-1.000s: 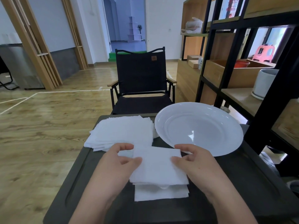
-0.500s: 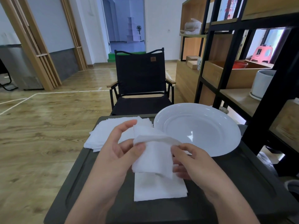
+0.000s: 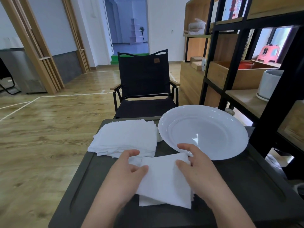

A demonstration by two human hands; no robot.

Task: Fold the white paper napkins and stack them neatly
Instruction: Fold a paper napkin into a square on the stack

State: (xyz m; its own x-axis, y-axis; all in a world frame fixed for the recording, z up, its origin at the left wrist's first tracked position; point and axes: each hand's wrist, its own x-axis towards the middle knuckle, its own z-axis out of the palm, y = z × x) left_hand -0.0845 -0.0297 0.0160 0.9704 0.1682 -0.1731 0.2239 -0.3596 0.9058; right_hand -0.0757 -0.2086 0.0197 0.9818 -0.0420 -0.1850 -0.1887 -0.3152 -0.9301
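A folded white napkin (image 3: pixel 164 180) lies over the small stack of folded napkins (image 3: pixel 148 201) near the front of the dark tray table (image 3: pixel 246 186). My left hand (image 3: pixel 126 175) pinches the napkin's left edge between thumb and fingers. At the napkin's right edge, my right hand (image 3: pixel 195 168) holds it with the thumb on top and the fingers behind. A pile of unfolded white napkins (image 3: pixel 126 137) sits at the table's far left.
A large white plate (image 3: pixel 204 130) lies at the table's far right, just beyond my right hand. A black folding chair (image 3: pixel 144 84) stands behind the table. Black-framed wooden shelves (image 3: pixel 238 66) rise close on the right. Wooden floor lies to the left.
The napkin was lifted and bent between my hands half a second ago. Now it is flat and folded, lowered onto the folded stack, with both hands at its side edges.
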